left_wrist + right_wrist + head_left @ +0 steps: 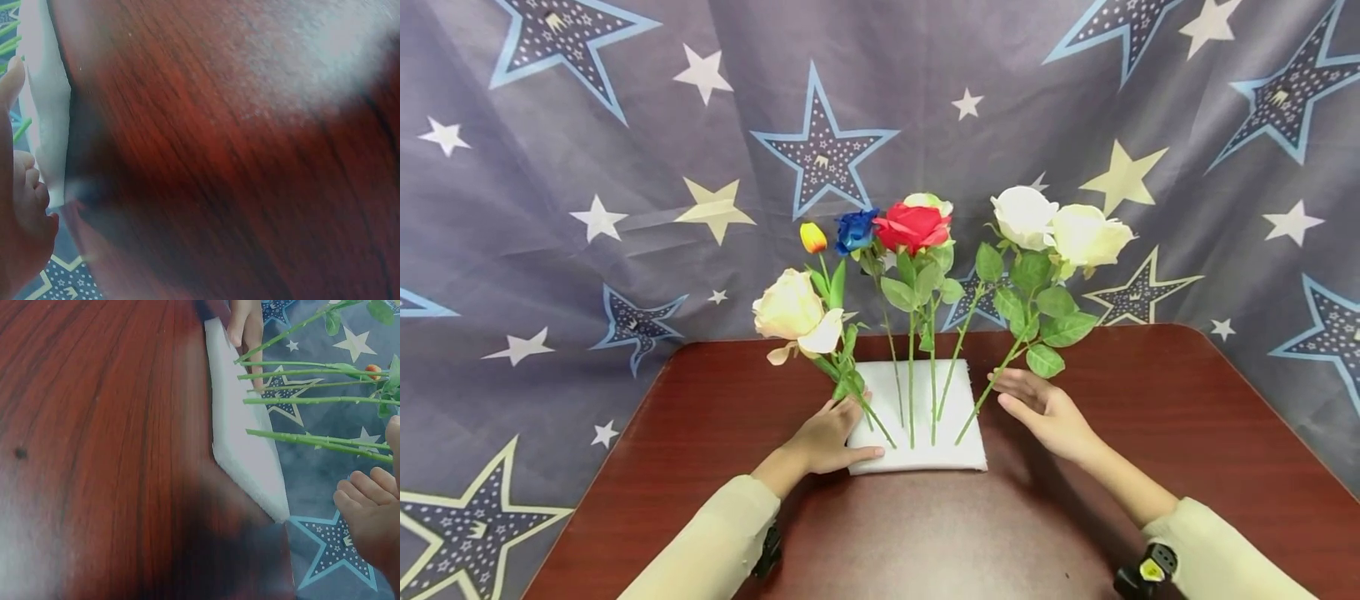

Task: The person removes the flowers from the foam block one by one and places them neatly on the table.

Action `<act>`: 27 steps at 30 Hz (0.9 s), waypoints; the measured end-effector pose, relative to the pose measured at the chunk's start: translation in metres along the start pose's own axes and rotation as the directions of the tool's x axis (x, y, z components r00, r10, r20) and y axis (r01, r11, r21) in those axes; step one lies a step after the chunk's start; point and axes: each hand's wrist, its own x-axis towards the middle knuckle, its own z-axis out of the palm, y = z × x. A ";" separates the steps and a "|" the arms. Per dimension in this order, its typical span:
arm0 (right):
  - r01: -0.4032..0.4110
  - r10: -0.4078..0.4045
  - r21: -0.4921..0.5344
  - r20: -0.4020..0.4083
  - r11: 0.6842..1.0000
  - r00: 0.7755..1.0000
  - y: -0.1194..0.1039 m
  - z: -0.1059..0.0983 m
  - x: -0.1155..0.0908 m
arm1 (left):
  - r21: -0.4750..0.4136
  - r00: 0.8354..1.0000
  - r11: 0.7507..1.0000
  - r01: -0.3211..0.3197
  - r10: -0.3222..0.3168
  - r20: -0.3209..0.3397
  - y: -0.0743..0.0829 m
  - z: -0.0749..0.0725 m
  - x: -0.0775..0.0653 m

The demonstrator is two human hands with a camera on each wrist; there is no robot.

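Note:
A white foam block (940,461) lies on the table with several artificial flower stems stuck upright or leaning in it. My left hand (827,437) rests against its left edge, thumb stretched over the front left corner, below a peach rose (790,307). At the right, my right hand (1048,417) is held beside the block with fingers extended, holding nothing, near the stem under a white rose (1024,218) and a cream rose (1090,236). Between them stand a red rose (913,227), a blue rose (854,231), an orange-yellow tulip (812,237) and a pale rose (928,202) partly hidden behind the red one.
The dark red wooden table (880,533) extends around the block to both sides and the front. A grey curtain (647,150) with stars hangs behind the table's far edge. Dark wrist devices (1142,571) sit by the sleeves.

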 end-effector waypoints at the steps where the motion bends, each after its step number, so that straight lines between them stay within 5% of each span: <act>1: 0.010 -0.010 0.001 0.006 1.000 1.000 0.000 0.001 0.001 | 0.002 1.000 1.000 -0.015 0.015 -0.011 0.000 0.000 0.001; 5: 0.038 -0.038 0.011 0.003 0.999 0.999 -0.001 0.004 0.004 | 0.025 0.997 0.998 -0.065 0.066 -0.044 0.001 0.000 0.003; 14: 0.022 -0.019 0.134 -0.022 0.991 1.000 -0.003 0.007 0.010 | 0.087 0.997 0.995 -0.057 0.061 -0.044 0.002 -0.001 0.002; 21: -0.028 0.051 0.371 -0.053 0.928 0.997 -0.004 0.013 0.016 | 0.124 0.998 0.991 -0.050 0.055 -0.039 0.000 -0.006 0.000; 27: -0.002 0.030 0.438 -0.058 0.899 0.998 -0.004 0.020 0.019 | 0.124 0.996 0.991 -0.051 0.060 -0.069 -0.005 -0.004 -0.003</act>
